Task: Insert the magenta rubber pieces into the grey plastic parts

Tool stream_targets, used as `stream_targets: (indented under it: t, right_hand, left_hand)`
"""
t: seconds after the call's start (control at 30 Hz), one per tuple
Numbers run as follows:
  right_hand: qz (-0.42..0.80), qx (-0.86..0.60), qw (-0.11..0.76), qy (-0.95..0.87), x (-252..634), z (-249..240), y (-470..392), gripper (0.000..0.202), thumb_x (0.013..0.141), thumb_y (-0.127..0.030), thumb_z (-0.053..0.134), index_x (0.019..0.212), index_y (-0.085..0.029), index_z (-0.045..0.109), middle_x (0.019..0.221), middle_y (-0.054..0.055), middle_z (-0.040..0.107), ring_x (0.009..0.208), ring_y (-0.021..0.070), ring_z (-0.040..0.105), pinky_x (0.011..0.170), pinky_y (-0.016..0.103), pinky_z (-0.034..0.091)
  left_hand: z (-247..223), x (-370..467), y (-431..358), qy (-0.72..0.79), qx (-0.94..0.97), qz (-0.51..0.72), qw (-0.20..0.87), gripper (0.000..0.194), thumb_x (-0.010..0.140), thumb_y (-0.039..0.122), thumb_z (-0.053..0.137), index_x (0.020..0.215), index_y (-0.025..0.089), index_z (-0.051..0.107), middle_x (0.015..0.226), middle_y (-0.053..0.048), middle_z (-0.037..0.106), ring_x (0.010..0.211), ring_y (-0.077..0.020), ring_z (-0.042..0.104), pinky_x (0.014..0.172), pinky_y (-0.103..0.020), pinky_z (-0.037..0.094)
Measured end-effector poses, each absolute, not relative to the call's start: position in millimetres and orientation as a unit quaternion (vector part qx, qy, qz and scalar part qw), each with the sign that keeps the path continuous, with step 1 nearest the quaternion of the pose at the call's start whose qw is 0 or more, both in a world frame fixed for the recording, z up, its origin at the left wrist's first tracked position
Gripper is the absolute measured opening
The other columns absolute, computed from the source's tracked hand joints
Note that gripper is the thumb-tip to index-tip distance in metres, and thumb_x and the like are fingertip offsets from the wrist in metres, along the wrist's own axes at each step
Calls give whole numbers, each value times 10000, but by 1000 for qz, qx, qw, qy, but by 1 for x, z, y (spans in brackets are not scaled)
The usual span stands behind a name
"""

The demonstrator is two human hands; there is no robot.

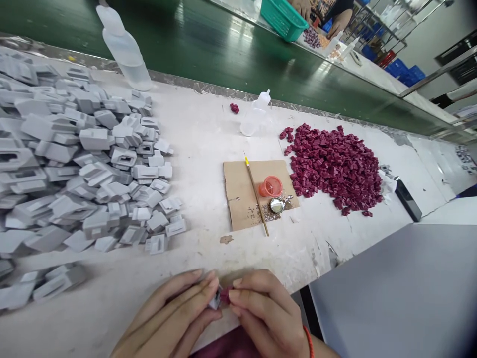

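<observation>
Both my hands meet at the near edge of the white table. My left hand (175, 313) pinches a small grey plastic part (215, 301) between its fingertips. My right hand (264, 311) presses a small maroon piece (225, 295) against that grey part. The two pieces touch between my fingers and are mostly hidden. A big heap of grey plastic parts (74, 164) lies to the left. A pile of maroon pieces (331, 166) lies to the right, beyond my hands.
A cardboard sheet (242, 194) carries a thin brush (256, 194), an orange cap (271, 186) and a shiny metal lid (276, 205). Two clear squeeze bottles (124, 47) (255, 115) stand near the green conveyor belt (223, 44). A teal basket (283, 17) and another person's hands are far off.
</observation>
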State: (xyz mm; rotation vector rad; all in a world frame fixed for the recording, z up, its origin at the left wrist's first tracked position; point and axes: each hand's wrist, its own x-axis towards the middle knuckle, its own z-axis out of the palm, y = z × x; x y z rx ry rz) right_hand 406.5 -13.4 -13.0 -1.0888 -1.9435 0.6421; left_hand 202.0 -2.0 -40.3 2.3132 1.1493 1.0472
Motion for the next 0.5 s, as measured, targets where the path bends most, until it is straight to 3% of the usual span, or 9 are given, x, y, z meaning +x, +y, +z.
stream_targets:
  t: [0.13,0.5]
  right_hand:
    - [262,-428,393,-771,405,-15,-14,251,962,-91,545,1202,-134,604,976,99,639,907,150,672,801,217,620]
    - [263,-426,378,-778,399,-12,-14,187,958,-100,574,1129,-92,648,941,100,641,879,136,683,800,175,604]
  left_hand:
    - [-35,206,2,406,812,385,167,198,948,257,534,1045,155,673,953,6,774,957,-105,708,922,-137,529]
    - [-41,207,-7,425,796,385,195,184,904,229,585,1065,191,667,1000,8,774,939,-113,720,911,-157,540]
